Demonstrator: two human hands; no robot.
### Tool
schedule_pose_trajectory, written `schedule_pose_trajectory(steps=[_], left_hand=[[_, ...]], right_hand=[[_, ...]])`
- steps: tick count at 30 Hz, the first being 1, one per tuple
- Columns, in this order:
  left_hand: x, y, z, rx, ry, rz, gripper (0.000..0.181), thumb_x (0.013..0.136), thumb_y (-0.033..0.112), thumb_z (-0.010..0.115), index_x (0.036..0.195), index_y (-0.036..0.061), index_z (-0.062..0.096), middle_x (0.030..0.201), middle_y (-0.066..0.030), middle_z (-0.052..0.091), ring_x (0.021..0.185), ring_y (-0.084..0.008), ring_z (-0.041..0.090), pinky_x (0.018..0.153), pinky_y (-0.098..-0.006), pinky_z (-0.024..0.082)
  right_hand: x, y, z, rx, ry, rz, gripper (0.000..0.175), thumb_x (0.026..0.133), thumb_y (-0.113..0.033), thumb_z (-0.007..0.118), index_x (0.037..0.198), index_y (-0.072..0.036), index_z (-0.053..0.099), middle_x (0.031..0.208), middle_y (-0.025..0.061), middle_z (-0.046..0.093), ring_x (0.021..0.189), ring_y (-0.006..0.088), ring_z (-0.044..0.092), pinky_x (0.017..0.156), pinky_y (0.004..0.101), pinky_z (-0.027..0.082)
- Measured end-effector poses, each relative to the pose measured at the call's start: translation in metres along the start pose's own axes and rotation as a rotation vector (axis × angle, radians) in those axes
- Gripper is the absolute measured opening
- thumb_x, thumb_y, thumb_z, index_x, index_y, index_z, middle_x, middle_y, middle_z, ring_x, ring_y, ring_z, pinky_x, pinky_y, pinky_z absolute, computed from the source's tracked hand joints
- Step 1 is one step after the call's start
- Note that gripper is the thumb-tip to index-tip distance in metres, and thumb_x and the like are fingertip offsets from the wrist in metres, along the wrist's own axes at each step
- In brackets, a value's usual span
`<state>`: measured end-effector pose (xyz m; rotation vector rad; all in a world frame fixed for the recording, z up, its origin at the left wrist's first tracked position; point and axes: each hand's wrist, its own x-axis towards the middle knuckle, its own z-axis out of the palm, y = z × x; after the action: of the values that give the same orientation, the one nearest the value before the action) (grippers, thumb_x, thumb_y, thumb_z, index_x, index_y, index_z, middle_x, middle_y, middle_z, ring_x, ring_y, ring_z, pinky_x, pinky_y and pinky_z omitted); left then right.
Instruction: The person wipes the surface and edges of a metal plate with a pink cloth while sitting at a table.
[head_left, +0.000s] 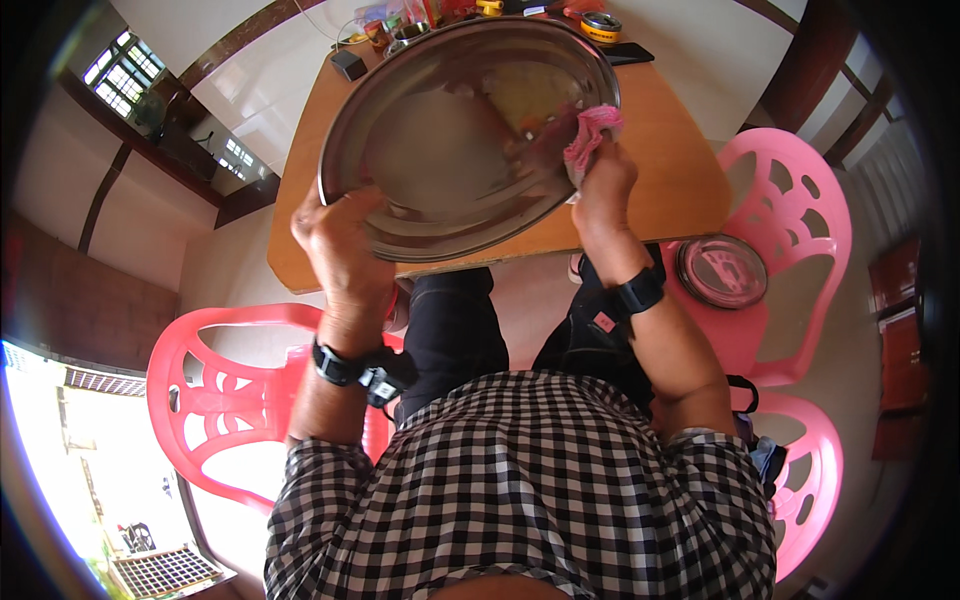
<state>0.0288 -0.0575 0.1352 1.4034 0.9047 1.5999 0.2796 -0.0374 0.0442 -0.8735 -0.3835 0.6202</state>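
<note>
A large oval stainless-steel tray (465, 150) is held up over the near part of a wooden table (675, 165), tilted with its shiny inner face in view. My left hand (341, 232) grips its rim at the lower left, thumb on the inner face. At the right rim, my right hand (607, 180) holds a pink cloth (592, 135) against the tray. Its fingers are partly hidden by the cloth and the tray.
Behind the tray on the table are a metal cup (411, 31), a yellow-banded round tin (601, 27), a black phone (628, 54) and a dark small box (349, 66). Pink plastic chairs (832, 202) flank me; round metal plates (721, 271) lie on the right one.
</note>
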Motion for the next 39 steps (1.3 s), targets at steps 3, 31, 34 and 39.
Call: schedule_pose_trajectory(steps=[3,31,34,39], left_hand=[[-0.013,-0.012,0.028,-0.301,0.133,-0.124,0.034,0.071,-0.009,0.055,0.104,-0.0058,0.065,0.095,-0.0081,0.067,0.082,-0.0172,0.061,0.076,-0.0290,0.049],[0.072,0.012,-0.033,-0.356,-0.448,-0.158,0.043,0.087,0.019,0.066,0.120,-0.0069,0.058,0.106,-0.0118,0.068,0.095,-0.0202,0.065,0.086,-0.0352,0.052],[0.077,0.023,-0.043,-0.285,-0.439,-0.196,0.040,0.085,0.017,0.067,0.117,-0.0069,0.061,0.102,-0.0120,0.069,0.090,-0.0212,0.066,0.085,-0.0355,0.053],[0.080,0.009,-0.054,-0.229,-0.346,-0.275,0.029,0.087,0.010,0.065,0.110,-0.0073,0.064,0.098,-0.0147,0.070,0.083,-0.0246,0.068,0.084,-0.0351,0.054]], right_hand=[[-0.011,0.008,0.009,0.086,0.009,0.043,0.030,0.099,-0.024,0.046,0.098,0.000,0.064,0.092,0.0032,0.063,0.083,0.0134,0.059,0.076,0.0278,0.047],[-0.023,-0.048,-0.025,-0.301,-0.544,-0.160,0.015,0.090,-0.011,0.066,0.102,-0.001,0.067,0.091,0.0001,0.067,0.082,0.0070,0.058,0.076,0.0243,0.047],[-0.023,-0.053,-0.019,-0.351,-0.632,-0.232,0.014,0.090,-0.011,0.066,0.098,0.000,0.067,0.089,0.0000,0.066,0.079,0.0066,0.056,0.073,0.0242,0.046],[-0.022,-0.061,-0.017,-0.576,-0.707,-0.350,0.013,0.090,-0.012,0.067,0.095,0.001,0.066,0.085,0.0019,0.066,0.074,0.0069,0.055,0.068,0.0246,0.047]])
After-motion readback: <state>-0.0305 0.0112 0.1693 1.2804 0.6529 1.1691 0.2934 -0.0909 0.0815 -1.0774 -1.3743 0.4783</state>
